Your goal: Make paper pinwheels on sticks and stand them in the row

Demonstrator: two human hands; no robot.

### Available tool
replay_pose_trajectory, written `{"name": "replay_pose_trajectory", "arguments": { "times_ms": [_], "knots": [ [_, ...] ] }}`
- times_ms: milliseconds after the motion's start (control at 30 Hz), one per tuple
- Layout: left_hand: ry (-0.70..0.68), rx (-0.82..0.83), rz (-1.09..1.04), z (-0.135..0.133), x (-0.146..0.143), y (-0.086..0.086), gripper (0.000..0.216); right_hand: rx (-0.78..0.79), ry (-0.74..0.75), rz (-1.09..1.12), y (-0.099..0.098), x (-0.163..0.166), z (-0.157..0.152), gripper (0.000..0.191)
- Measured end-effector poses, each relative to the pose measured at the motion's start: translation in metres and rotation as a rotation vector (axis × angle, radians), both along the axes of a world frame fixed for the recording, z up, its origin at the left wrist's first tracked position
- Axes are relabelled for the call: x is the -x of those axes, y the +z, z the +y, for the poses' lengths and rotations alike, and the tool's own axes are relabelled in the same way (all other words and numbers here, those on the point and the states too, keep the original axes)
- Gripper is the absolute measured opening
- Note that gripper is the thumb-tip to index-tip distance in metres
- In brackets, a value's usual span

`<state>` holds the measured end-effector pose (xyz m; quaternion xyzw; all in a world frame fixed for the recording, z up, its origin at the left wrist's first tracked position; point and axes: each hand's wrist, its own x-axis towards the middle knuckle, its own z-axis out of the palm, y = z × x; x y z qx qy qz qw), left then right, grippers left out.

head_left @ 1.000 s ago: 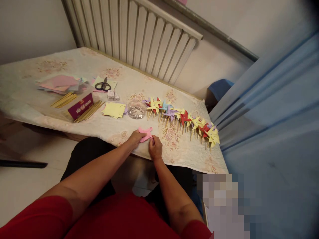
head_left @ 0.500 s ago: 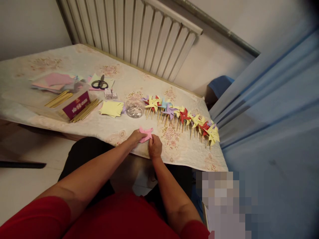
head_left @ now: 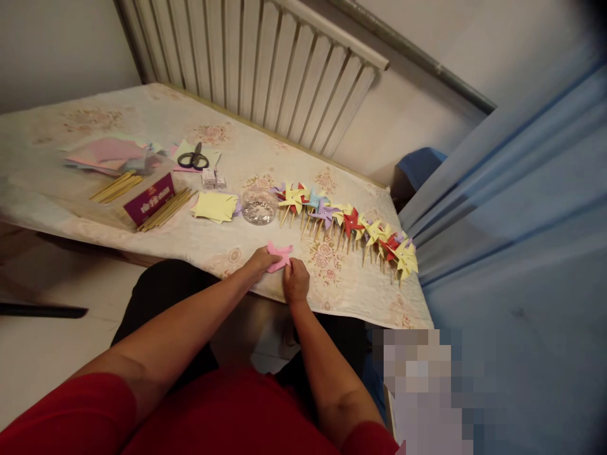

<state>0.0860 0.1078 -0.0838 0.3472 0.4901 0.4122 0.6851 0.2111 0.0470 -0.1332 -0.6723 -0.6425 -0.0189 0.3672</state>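
Note:
A pink piece of paper (head_left: 279, 258), partly folded, is held between my two hands above the front edge of the table. My left hand (head_left: 262, 263) grips its left side with the thumb on top. At its lower right corner, the closed fingers of my right hand (head_left: 296, 280) pinch the paper; the fingertips are partly hidden. Beyond my hands stands a clear round dish (head_left: 258, 208) of small shiny metal pieces. A row of paper pinwheels (head_left: 351, 221) on sticks, in yellow, red, purple and blue, lies to the right.
Left of the dish are yellow paper sheets (head_left: 215, 206), wooden sticks (head_left: 165, 210) by a purple-labelled box (head_left: 150, 199), small white boxes (head_left: 212, 178) and black scissors (head_left: 193, 158). Pink sheets (head_left: 107, 153) lie farther left. A radiator (head_left: 256, 63) backs the flowered tablecloth (head_left: 265, 145); a blue curtain (head_left: 521, 208) hangs right.
The view has shifted very slightly. Both hands keep their hold on the pink paper, with hardly any visible movement.

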Motion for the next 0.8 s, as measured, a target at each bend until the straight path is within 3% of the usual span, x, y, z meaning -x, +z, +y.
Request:
{"name": "replay_pose_trajectory", "arguments": {
  "times_ms": [500, 800],
  "knots": [
    [0.003, 0.015, -0.104, 0.0018, 0.0044, -0.0045, 0.02, -0.042, 0.042, 0.008, 0.0043, 0.0018, -0.0017, 0.023],
    [0.023, 0.072, -0.236, 0.001, 0.0088, -0.0056, 0.021, -0.08, 0.043, 0.136, 0.0035, 0.0011, -0.0045, 0.027]
  ]
}}
